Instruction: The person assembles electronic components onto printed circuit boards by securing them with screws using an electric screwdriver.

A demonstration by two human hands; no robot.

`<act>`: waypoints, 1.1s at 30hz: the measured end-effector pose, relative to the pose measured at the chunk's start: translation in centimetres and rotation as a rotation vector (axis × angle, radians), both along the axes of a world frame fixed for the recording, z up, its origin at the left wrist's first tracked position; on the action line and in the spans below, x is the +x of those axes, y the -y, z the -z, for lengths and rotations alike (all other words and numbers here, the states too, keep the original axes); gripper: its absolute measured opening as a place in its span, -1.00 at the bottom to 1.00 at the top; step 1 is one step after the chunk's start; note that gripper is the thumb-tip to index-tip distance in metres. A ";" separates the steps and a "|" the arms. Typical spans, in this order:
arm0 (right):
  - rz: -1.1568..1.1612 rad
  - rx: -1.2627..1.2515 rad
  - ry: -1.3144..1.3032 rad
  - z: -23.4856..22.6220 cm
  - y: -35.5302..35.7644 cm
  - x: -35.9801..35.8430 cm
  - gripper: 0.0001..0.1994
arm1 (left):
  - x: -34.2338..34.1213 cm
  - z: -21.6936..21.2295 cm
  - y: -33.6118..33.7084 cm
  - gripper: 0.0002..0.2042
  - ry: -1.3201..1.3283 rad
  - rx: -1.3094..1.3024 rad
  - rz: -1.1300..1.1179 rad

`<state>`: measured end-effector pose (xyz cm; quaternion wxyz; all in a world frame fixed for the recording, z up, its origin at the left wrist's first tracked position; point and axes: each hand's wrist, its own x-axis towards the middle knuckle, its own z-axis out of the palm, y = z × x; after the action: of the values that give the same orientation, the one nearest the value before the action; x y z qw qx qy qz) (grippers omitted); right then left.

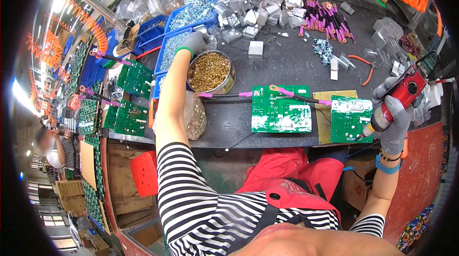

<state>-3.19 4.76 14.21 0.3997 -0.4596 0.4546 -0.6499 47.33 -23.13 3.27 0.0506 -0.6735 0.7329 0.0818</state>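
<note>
My right hand (398, 121), in a grey glove, is wrapped round a red power screwdriver (406, 88). The tool slants down to the left, its tip at the lower right part of a green circuit board (351, 112). A second green circuit board (282, 110) lies to the left; black cables with pink sleeves and ring lugs run from the boards. My left hand (195, 42), also gloved, reaches over a blue bin of small silvery screws (170, 50), just behind a round tin of brass-coloured nuts (209, 72). Its fingers are curled down, and whatever lies in them is hidden.
Heat sinks (256, 49) are scattered and heaped toward the back. Pink-sleeved cables (327, 21), a screw pile (322, 50) and orange-handled pliers (366, 69) lie at the right. A clear bag (196, 119) stands before the tin. Other boards (131, 117) are at the left. A red stool (144, 174) is below.
</note>
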 end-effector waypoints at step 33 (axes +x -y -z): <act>-0.042 0.021 -0.020 -0.3 -0.1 0.1 -0.58 | 1.3 2.7 0.7 -0.75 -0.074 -0.263 -0.110</act>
<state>-3.09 4.85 14.49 0.4136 -0.4710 0.4557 -0.6320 48.66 -23.85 0.57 -0.0697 -0.7100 0.7007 0.0123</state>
